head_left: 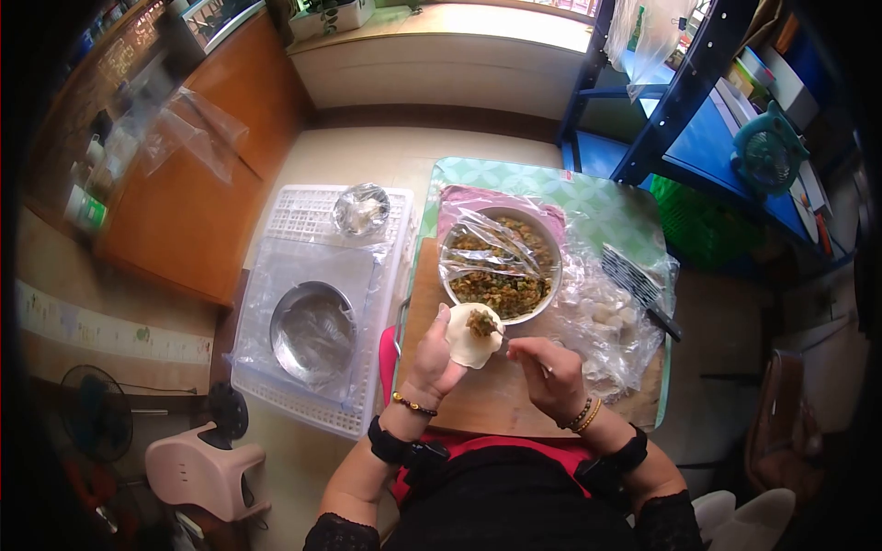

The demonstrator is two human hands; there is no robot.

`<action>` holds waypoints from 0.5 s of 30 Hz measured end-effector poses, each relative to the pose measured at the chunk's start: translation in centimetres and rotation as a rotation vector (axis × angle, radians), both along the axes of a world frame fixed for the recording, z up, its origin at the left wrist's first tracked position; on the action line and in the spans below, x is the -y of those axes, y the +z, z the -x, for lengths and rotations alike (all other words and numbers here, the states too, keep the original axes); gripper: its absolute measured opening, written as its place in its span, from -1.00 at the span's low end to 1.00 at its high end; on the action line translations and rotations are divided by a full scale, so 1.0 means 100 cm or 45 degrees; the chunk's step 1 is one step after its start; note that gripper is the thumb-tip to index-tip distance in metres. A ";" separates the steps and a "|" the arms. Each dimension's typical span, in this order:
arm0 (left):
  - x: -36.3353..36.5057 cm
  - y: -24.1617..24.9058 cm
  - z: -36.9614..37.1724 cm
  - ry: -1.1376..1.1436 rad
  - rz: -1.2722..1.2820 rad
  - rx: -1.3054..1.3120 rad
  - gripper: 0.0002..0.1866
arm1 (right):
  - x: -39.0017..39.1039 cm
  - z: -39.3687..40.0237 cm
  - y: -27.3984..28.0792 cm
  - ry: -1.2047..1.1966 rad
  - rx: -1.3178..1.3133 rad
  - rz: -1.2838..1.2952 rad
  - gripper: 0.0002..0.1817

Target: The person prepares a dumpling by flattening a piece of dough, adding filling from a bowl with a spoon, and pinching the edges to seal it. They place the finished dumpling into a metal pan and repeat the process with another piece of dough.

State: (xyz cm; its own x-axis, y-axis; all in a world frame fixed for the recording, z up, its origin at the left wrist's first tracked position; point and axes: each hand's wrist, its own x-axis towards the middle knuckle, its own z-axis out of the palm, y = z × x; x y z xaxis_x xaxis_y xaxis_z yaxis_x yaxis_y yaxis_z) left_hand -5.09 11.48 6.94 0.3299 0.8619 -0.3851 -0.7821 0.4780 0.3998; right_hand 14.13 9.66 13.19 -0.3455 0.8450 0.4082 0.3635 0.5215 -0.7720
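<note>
My left hand [434,358] supports a round dough wrapper [470,347] on its palm and fingers. A small mound of chopped filling [481,321] sits on the wrapper's upper part. My right hand [551,369] is closed around a thin metal spoon [503,342], its tip at the filling; most of it is hidden. Just beyond the wrapper stands a metal bowl [558,292] of chopped filling, partly covered with clear plastic film. To the right, pale dough pieces [611,321] lie under clear plastic, with a black-handled cleaver [643,294] resting on top.
A wooden board [424,303] lies on the green patterned table [634,207]. On the left, a white plastic crate [296,204] bears an upturned-looking metal basin [312,335] and a small bowl [361,209]. A pink stool [197,473], a cabinet [197,184] and blue shelving [698,138] stand around.
</note>
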 end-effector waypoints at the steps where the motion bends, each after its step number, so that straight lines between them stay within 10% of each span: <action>1: 0.001 -0.002 0.001 -0.047 -0.046 0.043 -0.36 | 0.001 0.004 0.002 0.041 0.014 -0.102 -0.75; 15: 0.010 0.005 0.000 -0.080 0.001 0.082 -0.31 | 0.014 0.000 0.007 0.128 0.152 -0.234 -0.69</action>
State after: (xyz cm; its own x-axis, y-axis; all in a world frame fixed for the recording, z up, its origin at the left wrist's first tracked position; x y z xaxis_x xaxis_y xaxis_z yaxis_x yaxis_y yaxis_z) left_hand -5.07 10.47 7.41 0.4071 0.8387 -0.3618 -0.7749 0.5268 0.3494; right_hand 14.09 8.25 13.93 -0.4788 0.7192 0.5035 0.3856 0.6875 -0.6154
